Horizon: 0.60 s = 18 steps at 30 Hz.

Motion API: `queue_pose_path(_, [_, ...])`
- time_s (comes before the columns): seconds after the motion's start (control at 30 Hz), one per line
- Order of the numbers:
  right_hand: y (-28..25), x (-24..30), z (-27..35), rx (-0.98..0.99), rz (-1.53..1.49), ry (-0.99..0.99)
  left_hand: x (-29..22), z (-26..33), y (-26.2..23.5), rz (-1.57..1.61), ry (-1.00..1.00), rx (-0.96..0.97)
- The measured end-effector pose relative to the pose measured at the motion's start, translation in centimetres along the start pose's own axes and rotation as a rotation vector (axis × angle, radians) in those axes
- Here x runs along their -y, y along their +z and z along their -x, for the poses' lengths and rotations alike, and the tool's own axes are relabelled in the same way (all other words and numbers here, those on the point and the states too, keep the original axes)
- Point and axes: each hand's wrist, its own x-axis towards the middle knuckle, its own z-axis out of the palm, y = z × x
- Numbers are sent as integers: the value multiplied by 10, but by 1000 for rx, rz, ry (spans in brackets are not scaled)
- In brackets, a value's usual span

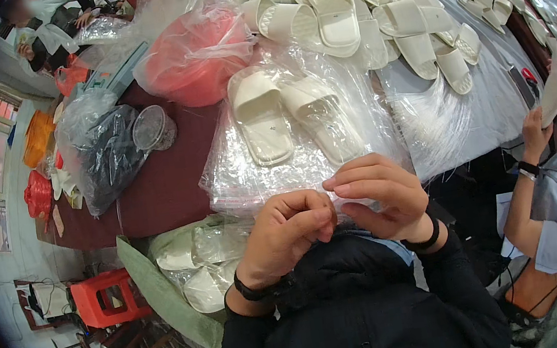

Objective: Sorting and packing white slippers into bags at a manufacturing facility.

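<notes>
My left hand (288, 233) is closed, fingers curled and thumb pressed against them; whatever it may pinch is too small or hidden to make out. Beside it my right hand (385, 194) is loosely curved, its thumb apart from the fingers, and I see nothing in it. Both hands are at the near edge of a pile of clear plastic bags (232, 173). On that pile, just beyond my hands, lie a cream slide slipper (264, 122) and a second cream slipper (328, 121), soles down. Whether plastic covers the second one I cannot tell.
Many cream slippers (334, 13) are heaped at the back, beside a bundle of thin white strands (431, 120). Left of the bags are a pink plastic-wrapped bundle (194, 54) and a clear round tub (154, 129). Bagged slippers (209, 287) lie in a green sack (158, 283). Co-workers handle slippers at right.
</notes>
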Motion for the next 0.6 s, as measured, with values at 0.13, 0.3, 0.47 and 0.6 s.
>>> queue_pose_path(0.13, [3, -3, 4, -5, -317, 72, 0, 0, -2, 76, -82, 48])
queue_pose_path(0.3, [-3, -4, 5, 85, -203, -45, -4, 0, 3, 63, -169, 20])
queue_pose_path(0.47, [-7, -2, 5, 124, -90, -169, -3, 0, 1, 110, -188, 61])
queue_pose_path(0.6, [-16, 7, 2, 178, 20, -223, -5, 0, 3, 133, -233, 63])
